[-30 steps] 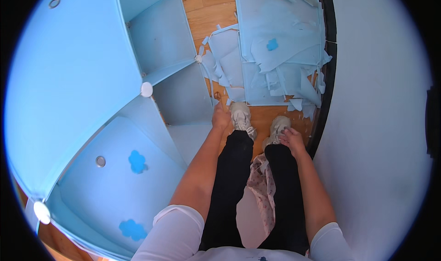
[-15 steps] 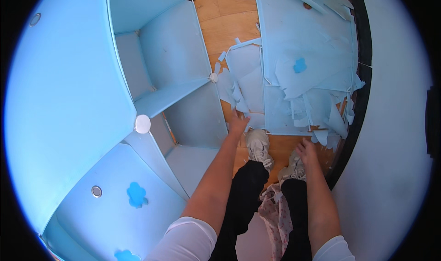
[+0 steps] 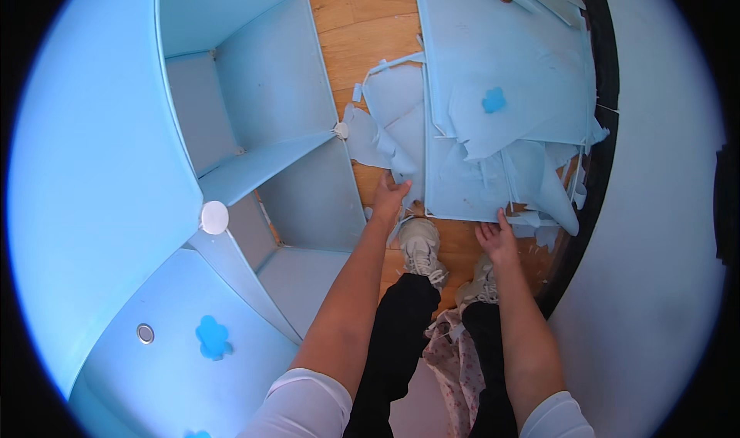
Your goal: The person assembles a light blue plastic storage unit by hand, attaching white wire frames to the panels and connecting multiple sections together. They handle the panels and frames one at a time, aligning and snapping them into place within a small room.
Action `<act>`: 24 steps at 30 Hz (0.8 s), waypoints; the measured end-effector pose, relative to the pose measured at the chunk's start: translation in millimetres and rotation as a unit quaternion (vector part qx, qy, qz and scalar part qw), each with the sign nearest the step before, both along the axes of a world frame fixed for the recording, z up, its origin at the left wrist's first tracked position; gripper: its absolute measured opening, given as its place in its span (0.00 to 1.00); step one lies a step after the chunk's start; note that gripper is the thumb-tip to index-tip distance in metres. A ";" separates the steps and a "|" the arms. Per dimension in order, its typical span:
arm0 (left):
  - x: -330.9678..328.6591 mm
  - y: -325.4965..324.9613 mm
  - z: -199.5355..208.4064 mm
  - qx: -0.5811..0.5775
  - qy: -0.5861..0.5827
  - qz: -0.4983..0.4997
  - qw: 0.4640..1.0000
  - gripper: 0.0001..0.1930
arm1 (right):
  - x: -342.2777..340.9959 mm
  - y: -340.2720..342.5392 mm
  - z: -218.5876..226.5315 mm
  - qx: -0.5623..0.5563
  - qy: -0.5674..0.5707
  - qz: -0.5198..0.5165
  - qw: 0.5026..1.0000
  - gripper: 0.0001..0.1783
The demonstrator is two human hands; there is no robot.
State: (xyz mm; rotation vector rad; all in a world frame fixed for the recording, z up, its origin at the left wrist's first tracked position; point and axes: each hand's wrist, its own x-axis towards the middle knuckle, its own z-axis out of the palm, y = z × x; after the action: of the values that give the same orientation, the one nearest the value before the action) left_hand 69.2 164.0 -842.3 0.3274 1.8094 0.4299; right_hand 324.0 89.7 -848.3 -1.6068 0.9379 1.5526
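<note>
My left hand [image 3: 391, 197] reaches down to the torn, curled pale-blue plastic sheet [image 3: 383, 146] on the floor. Its thumb and fingers close on the sheet's lower end; the fingertips are partly hidden. My right hand [image 3: 497, 240] is at the front edge of a pale-blue plastic panel [image 3: 465, 195], thumb over the rim and fingers apart just below it. Beyond that panel lies a larger one [image 3: 539, 75] with a blue flower-shaped patch [image 3: 493, 100]. Broken pieces [image 3: 559, 203] lie near its right side.
A pale-blue cube shelf [image 3: 270, 75] with white round connectors [image 3: 214, 217] stands along the left. A dark skirting strip [image 3: 605, 129] and white wall run down the right. My shoes [image 3: 422, 247] stand on the wooden floor [image 3: 362, 25], with patterned cloth [image 3: 455, 353] between my legs.
My right hand has moved up and left to the panel's front edge. The front panel has slid slightly left, and loose pieces on its right have shifted. My view has moved a little.
</note>
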 end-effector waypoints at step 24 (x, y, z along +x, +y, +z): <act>51.2 34.1 -24.6 0.091 -0.160 0.145 0.972 0.16 | 2.4 78.8 127.6 0.174 -0.017 0.028 0.984 0.23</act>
State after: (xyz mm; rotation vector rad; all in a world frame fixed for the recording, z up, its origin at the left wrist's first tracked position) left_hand 120.4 198.1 -866.9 0.1089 1.5062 0.8092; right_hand 326.4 168.4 -720.7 -1.4145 0.5675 1.6180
